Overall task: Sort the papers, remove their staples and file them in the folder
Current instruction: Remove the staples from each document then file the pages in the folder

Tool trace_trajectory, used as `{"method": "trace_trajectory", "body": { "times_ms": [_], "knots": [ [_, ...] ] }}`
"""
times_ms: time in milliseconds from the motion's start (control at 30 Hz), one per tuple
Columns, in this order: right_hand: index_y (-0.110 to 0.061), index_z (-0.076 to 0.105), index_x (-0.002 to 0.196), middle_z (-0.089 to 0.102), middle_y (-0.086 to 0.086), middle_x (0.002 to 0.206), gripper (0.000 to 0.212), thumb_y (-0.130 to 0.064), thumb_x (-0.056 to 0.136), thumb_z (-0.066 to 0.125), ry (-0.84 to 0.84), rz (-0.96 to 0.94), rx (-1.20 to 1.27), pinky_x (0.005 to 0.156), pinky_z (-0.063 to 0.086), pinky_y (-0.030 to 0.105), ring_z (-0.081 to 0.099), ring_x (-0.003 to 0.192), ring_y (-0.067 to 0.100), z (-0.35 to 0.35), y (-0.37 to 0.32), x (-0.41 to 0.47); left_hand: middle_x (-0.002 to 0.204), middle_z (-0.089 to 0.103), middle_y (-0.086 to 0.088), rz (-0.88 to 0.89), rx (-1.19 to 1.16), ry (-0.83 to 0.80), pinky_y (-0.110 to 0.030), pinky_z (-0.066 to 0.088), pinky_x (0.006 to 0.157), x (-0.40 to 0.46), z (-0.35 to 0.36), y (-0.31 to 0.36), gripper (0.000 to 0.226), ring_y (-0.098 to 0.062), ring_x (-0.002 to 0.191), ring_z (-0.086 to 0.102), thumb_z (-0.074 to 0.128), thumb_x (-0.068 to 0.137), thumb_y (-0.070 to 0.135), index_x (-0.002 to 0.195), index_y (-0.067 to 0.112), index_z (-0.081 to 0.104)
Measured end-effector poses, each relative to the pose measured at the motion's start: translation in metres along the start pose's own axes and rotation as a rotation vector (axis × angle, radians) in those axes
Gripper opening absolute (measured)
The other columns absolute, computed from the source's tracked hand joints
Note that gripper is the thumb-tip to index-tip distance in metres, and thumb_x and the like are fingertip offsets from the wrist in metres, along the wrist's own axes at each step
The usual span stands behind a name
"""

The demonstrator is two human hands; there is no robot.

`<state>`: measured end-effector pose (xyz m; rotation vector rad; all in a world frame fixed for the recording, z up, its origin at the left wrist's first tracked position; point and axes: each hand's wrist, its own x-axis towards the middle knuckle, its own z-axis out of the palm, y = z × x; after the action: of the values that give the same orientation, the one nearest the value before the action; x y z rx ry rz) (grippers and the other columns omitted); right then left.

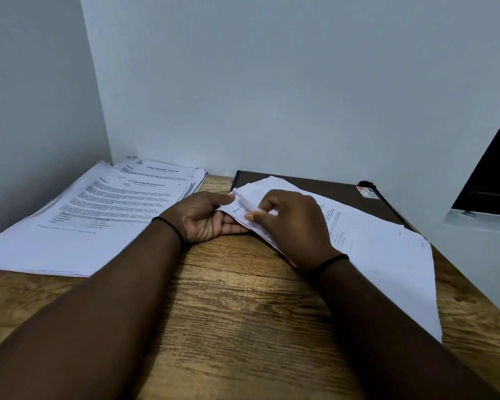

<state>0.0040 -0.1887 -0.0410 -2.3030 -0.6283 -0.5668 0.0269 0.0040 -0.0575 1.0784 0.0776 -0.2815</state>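
Observation:
A stapled set of white printed papers (381, 249) lies slanted across the right of the wooden table, its far corner resting over a dark brown folder (332, 192). My left hand (205, 217) lies palm up under the papers' upper left corner, thumb on top of it. My right hand (292, 223) pinches that same corner between thumb and fingertips, bending it upward. The staple itself is too small to make out.
Several stacks of printed papers (98, 215) fan across the table's left side up to the wall corner. The wooden table (231, 307) shows bare grain in front of me. A dark window (494, 174) and its white sill sit at the right.

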Motion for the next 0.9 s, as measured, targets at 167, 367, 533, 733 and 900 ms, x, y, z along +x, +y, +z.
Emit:
{"method": "trace_trajectory", "body": {
  "times_ms": [167,367,533,733,900],
  "knots": [
    [-0.025,0.047,0.125,0.061,-0.002,0.093,0.030,-0.014,0.098,0.055,0.194,0.044,0.082,0.068,0.041,0.033,0.057,0.082,0.023,-0.013,0.004,0.004,0.111,0.070,-0.024,0.000,-0.015,0.029,-0.059,0.052,0.084,0.000,0.000,0.000,0.023,-0.038,0.092,0.073,0.045,0.102,0.008,0.119,-0.002,0.057],
    [-0.035,0.039,0.123,0.064,-0.001,0.102,0.040,-0.004,0.098,0.042,0.379,0.005,0.092,0.067,0.040,0.031,0.061,0.082,0.027,-0.017,0.017,0.009,0.114,0.070,-0.023,-0.005,-0.018,0.028,-0.057,0.054,0.084,-0.001,0.000,0.001,0.027,-0.036,0.093,0.073,0.045,0.102,0.009,0.124,-0.002,0.055],
    [-0.038,0.045,0.118,0.059,0.001,0.096,0.024,-0.022,0.100,0.041,0.257,-0.121,-0.132,0.065,0.035,0.030,0.055,0.079,0.023,-0.011,0.009,0.007,0.114,0.070,-0.024,-0.001,-0.015,0.033,-0.058,0.054,0.083,-0.001,0.000,0.002,0.027,-0.037,0.094,0.073,0.044,0.102,0.010,0.123,-0.002,0.055],
    [-0.021,0.072,0.106,0.061,0.002,0.105,0.025,-0.025,0.098,0.048,-0.124,-0.145,-0.336,0.079,0.049,0.036,0.058,0.103,0.022,0.003,-0.001,0.006,0.108,0.071,-0.026,-0.007,-0.007,0.022,-0.056,0.054,0.083,-0.001,0.002,0.001,0.029,-0.037,0.090,0.073,0.041,0.103,0.014,0.116,-0.006,0.057],
    [-0.023,0.069,0.102,0.059,-0.002,0.100,0.029,-0.042,0.100,0.047,-0.177,-0.231,-0.424,0.069,0.040,0.032,0.058,0.098,0.020,0.003,-0.008,0.003,0.101,0.072,-0.024,-0.002,0.004,0.012,-0.052,0.055,0.082,-0.001,0.001,0.001,0.028,-0.035,0.086,0.074,0.040,0.104,0.015,0.114,-0.005,0.058]
  ]
}}
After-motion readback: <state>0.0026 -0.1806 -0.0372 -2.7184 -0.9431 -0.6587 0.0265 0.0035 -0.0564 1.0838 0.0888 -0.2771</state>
